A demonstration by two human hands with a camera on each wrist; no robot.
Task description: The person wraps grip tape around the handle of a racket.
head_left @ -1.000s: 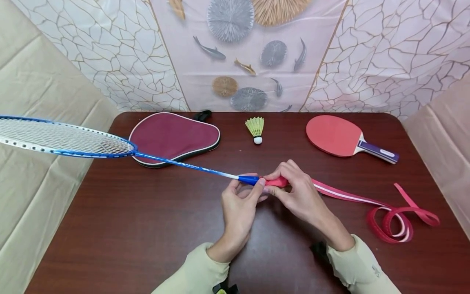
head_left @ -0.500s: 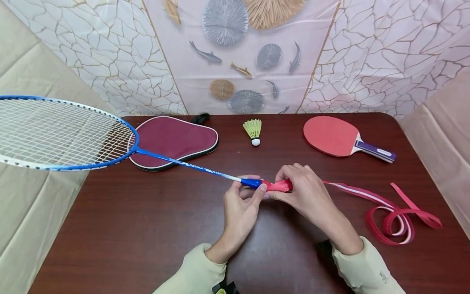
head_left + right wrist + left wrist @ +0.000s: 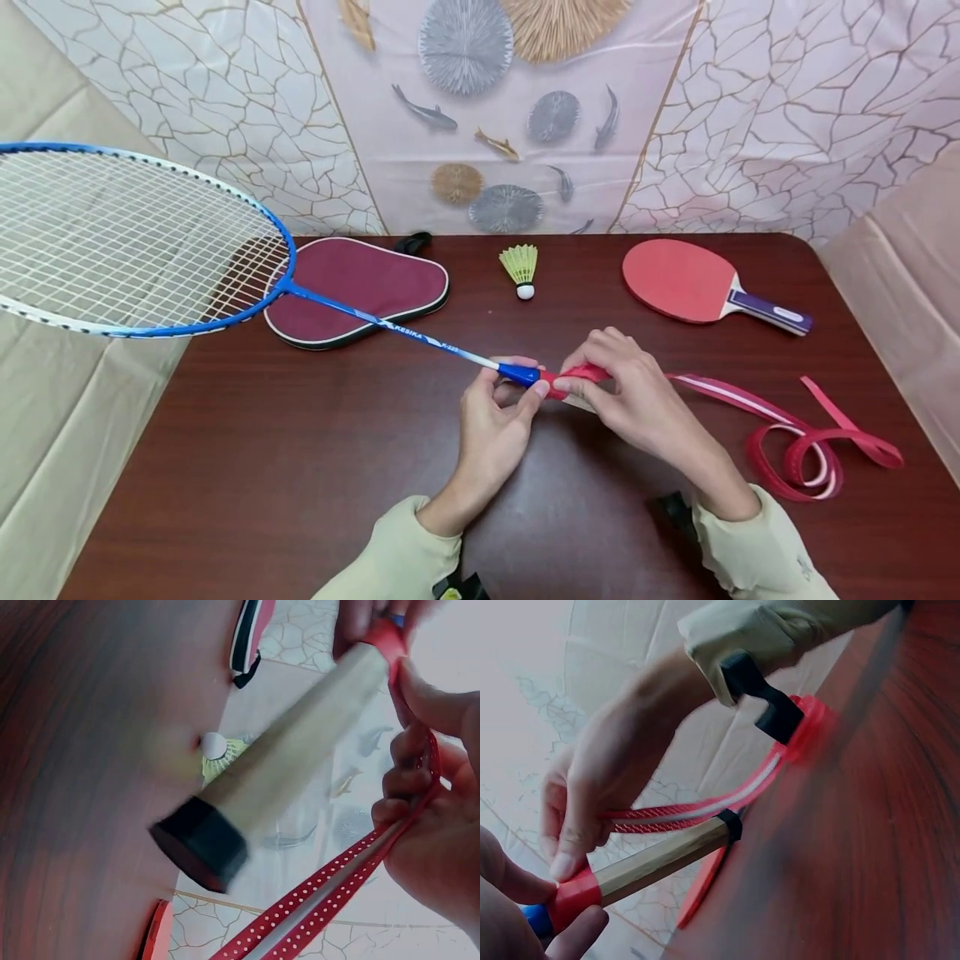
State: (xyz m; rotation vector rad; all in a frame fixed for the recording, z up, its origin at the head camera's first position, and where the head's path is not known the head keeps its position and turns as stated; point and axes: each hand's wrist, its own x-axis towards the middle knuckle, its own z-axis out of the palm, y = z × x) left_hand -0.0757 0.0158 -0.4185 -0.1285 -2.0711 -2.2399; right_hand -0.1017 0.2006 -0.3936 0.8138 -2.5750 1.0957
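A blue and white badminton racket [image 3: 405,332] is held over the table, its strung head off to the left. My left hand [image 3: 495,429] grips it where the blue cone [image 3: 519,374] meets the handle. Red grip tape [image 3: 576,898] circles the handle's top there. Below it the wooden handle [image 3: 664,862] is bare down to a black butt cap [image 3: 202,844]. My right hand [image 3: 637,400] pinches the overgrip tape [image 3: 735,398] just beside the wrapped part. In the right wrist view the tape, perforated with a pale middle strip, runs through the curled fingers.
The tape's loose end lies in coils [image 3: 798,475] on the dark wooden table [image 3: 300,467]. Along the back are a maroon paddle case [image 3: 360,279], a yellow shuttlecock [image 3: 520,267] and a red table tennis paddle [image 3: 678,279]. A patterned cloth [image 3: 555,167] hangs behind.
The racket head has swung up and its string face has turned toward the head camera. My right hand has shifted slightly right with the tape, and the bare handle shows below it.
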